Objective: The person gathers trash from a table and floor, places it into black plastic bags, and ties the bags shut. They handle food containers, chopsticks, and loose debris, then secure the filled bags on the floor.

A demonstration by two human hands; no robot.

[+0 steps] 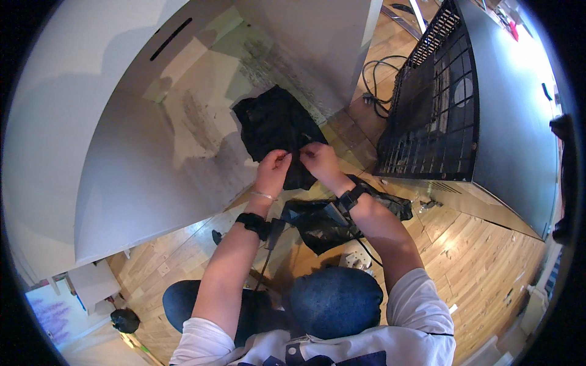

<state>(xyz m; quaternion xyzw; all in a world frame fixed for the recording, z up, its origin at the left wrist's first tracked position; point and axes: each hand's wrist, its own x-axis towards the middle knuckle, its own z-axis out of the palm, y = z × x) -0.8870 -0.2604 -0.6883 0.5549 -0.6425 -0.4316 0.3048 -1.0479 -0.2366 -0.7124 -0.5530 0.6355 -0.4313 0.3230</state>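
A piece of black sheet material point(279, 120), either cloth or plastic, lies loosely over the stained base point(201, 132) of a white cabinet. My left hand point(272, 170) pinches its near part between thumb and fingertips. Close beside it, my right hand point(320, 162) grips the same material with bent fingers. Between the two hands a dark strip of it hangs over the base's front edge. What exactly sits between the fingertips is too small to tell. Below my right forearm, a crumpled black plastic bag point(316, 235) is spread on the wooden floor, with a grey flat object point(336, 214) on it.
To the right stands a large appliance with a black wire grille point(430, 123). A coiled black cable with a plug point(368, 97) lies behind it. White cabinet panels point(132, 160) rise at the left. Perforated white discs point(356, 256) lie by my knee point(336, 302).
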